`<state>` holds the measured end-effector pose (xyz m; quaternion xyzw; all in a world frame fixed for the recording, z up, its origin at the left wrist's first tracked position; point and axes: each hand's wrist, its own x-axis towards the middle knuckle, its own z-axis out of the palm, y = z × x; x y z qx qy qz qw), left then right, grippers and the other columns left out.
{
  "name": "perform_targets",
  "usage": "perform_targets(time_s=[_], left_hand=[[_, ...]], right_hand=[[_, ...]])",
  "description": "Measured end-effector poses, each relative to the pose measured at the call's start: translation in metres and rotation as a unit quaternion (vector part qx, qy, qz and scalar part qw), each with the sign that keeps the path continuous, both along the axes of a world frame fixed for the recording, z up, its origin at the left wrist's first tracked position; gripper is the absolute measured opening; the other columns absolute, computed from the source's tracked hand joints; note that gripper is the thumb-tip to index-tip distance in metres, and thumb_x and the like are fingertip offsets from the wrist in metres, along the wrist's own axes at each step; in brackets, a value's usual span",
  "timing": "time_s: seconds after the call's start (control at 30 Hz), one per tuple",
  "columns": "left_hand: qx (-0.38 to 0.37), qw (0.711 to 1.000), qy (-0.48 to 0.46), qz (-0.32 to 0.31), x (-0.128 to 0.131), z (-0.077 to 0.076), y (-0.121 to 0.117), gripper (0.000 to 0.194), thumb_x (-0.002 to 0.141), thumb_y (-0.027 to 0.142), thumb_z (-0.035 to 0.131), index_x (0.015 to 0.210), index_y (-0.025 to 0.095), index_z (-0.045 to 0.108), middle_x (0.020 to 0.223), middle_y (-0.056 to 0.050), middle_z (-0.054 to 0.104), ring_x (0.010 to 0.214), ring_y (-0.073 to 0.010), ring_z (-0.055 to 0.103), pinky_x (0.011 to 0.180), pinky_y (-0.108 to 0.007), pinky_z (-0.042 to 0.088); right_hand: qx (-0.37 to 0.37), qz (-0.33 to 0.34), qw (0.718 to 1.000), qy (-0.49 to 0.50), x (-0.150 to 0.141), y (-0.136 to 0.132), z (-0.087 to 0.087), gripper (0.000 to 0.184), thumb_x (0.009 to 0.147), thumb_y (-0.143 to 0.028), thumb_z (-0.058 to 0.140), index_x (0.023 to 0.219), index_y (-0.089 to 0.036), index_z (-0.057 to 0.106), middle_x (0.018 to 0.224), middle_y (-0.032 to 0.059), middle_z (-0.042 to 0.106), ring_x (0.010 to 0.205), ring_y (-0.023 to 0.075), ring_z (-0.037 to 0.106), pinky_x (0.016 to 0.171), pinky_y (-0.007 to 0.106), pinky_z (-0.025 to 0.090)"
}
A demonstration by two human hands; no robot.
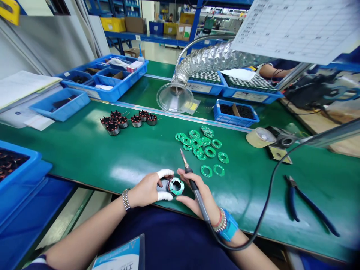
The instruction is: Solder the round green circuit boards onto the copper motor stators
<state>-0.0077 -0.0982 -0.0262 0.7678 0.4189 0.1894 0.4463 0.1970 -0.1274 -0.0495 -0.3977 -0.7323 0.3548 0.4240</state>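
Note:
My left hand (149, 187), with white cots on thumb and forefinger, grips a small round motor stator (174, 186) topped by a green ring board, at the near edge of the green table (84, 150). My right hand (197, 195) is closed around a soldering iron (188, 171); the iron's tip points up and away, just above the stator, and its fingers also touch the stator's right side. The iron's black cable (270, 187) loops off to the right. Several loose green ring boards (205, 150) lie just beyond my hands.
Several wound stators (126, 120) stand at mid-left. Blue bins (107, 75) line the back left, another (235, 113) sits behind the boards. A fume hood on a foil hose (176, 96), a tape roll (260, 137) and blue pliers (306, 204) are around. Another person's arm (271, 70) works opposite.

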Motion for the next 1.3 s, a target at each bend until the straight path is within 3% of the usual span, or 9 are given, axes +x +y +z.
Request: perform_targets(time_s=[0.1,0.17,0.47,0.77,0.93,1.0,1.1,1.23,1.3], left_hand=[[0.052,0.999,0.014,0.002,0.007,-0.002,-0.005,0.077,0.059,0.041,0.073,0.125,0.021,0.040,0.111,-0.009,0.055,0.094,-0.0224,0.053,0.082,-0.036,0.044],[0.084,0.996,0.017,0.009,0.013,-0.004,-0.007,0.073,0.061,0.039,0.073,0.125,0.022,0.041,0.110,-0.009,0.055,0.100,-0.0239,0.050,0.085,-0.037,0.041],[0.077,0.997,0.020,-0.002,0.008,0.001,-0.001,0.052,0.061,0.040,0.074,0.103,0.022,0.051,0.098,-0.003,0.057,0.091,-0.0193,0.052,0.080,-0.032,0.042],[0.092,0.993,0.060,-0.051,0.004,0.000,0.008,0.051,0.067,0.042,0.068,0.109,0.022,0.045,0.106,-0.005,0.053,0.098,-0.0197,0.050,0.086,-0.034,0.041],[0.101,0.992,0.077,-0.016,0.002,0.001,0.004,0.051,0.067,0.041,0.068,0.108,0.023,0.045,0.107,-0.005,0.054,0.099,-0.0194,0.051,0.087,-0.033,0.041],[0.104,0.989,0.098,0.026,-0.011,0.002,0.005,0.051,0.067,0.041,0.068,0.108,0.023,0.046,0.107,-0.005,0.055,0.099,-0.0198,0.052,0.087,-0.034,0.041],[0.107,0.968,0.152,0.169,-0.054,0.001,0.015,0.052,0.066,0.044,0.068,0.108,0.021,0.047,0.106,-0.005,0.057,0.097,-0.0215,0.055,0.087,-0.035,0.043],[0.125,0.877,0.238,0.399,-0.129,0.005,0.039,0.065,0.064,0.053,0.064,0.115,0.017,0.044,0.106,-0.010,0.058,0.094,-0.0259,0.058,0.083,-0.037,0.045],[0.169,0.822,0.302,0.452,-0.153,0.011,0.053,0.080,0.065,0.056,0.061,0.127,0.013,0.034,0.112,-0.016,0.055,0.099,-0.0301,0.055,0.082,-0.039,0.045]], right_hand=[[-0.015,-0.036,0.995,0.086,0.001,0.000,-0.002,0.049,0.078,-0.024,0.062,0.117,-0.026,0.034,0.131,0.0109,0.044,0.111,0.0223,0.052,0.096,0.042,0.043],[-0.024,-0.057,0.991,0.119,0.002,-0.001,-0.003,0.042,0.081,-0.022,0.057,0.116,-0.027,0.034,0.132,0.0114,0.042,0.106,0.0214,0.056,0.094,0.042,0.045],[-0.008,-0.109,0.982,0.156,0.007,-0.003,0.000,0.038,0.082,-0.016,0.053,0.115,-0.027,0.036,0.131,0.0117,0.042,0.094,0.0191,0.062,0.089,0.043,0.047],[0.008,-0.131,0.979,0.154,0.009,-0.002,-0.004,0.041,0.080,-0.014,0.055,0.116,-0.026,0.038,0.128,0.0108,0.047,0.105,0.0227,0.057,0.093,0.045,0.045],[0.025,-0.140,0.976,0.162,0.013,-0.005,-0.003,0.040,0.081,-0.013,0.054,0.116,-0.025,0.038,0.125,0.0115,0.050,0.106,0.0234,0.056,0.092,0.046,0.045],[0.024,-0.152,0.974,0.168,0.015,-0.006,-0.001,0.039,0.081,-0.015,0.054,0.116,-0.025,0.039,0.125,0.0125,0.050,0.102,0.0229,0.059,0.089,0.045,0.047],[0.022,-0.164,0.972,0.167,0.017,-0.006,-0.001,0.039,0.081,-0.016,0.055,0.115,-0.024,0.040,0.125,0.0137,0.050,0.098,0.0225,0.061,0.088,0.045,0.048],[0.036,-0.167,0.973,0.154,0.016,-0.004,-0.001,0.038,0.080,-0.017,0.056,0.114,-0.023,0.042,0.124,0.0136,0.051,0.100,0.0230,0.060,0.088,0.045,0.048],[0.046,-0.173,0.974,0.141,0.015,-0.003,-0.001,0.037,0.080,-0.018,0.056,0.114,-0.023,0.042,0.123,0.0132,0.051,0.100,0.0229,0.059,0.089,0.045,0.047]])
